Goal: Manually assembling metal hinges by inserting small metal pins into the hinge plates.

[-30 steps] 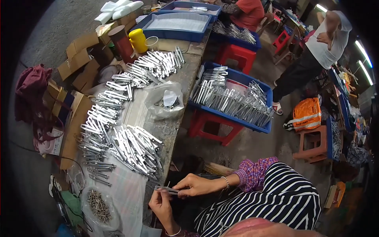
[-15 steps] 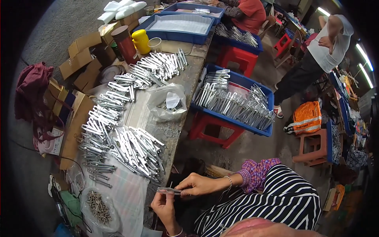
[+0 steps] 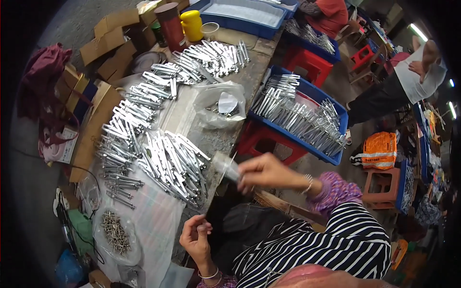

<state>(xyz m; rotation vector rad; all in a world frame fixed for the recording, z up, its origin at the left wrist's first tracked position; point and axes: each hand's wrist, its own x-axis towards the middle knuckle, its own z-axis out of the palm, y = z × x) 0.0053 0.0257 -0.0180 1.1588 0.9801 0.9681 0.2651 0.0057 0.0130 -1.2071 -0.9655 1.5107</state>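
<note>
Near the centre of the frame, the right hand [image 3: 269, 173] pinches a silver metal strip [image 3: 226, 167] over the edge of the worktop [image 3: 218, 137], its fingers drawn narrow around one end. The piece is blurred, so I cannot make out whether it is complete, though a thin pin seems to stick up from it. At the lower centre, the left hand [image 3: 196, 237] hangs apart from it, fingers loosely curled, and I see nothing between them.

From where I stand, the work looks well under way but not over. Left of centre, a long curved bank of metal strips [image 3: 137, 108] follows the worktop, with a thick slanting heap [image 3: 175, 165] just beside it; whether these are done or waiting, I cannot tell. Right of centre in the upper half, beyond the worktop's edge, a blue tray [image 3: 314, 91] holds packed rows of similar pieces [image 3: 300, 117], which I take to be further along. A gap shows among those rows, so I judge the tray not yet full. At the lower left, a clear plastic bag [image 3: 135, 242] bears plenty of loose pins [image 3: 115, 233], which suggests a good deal is left.
</note>
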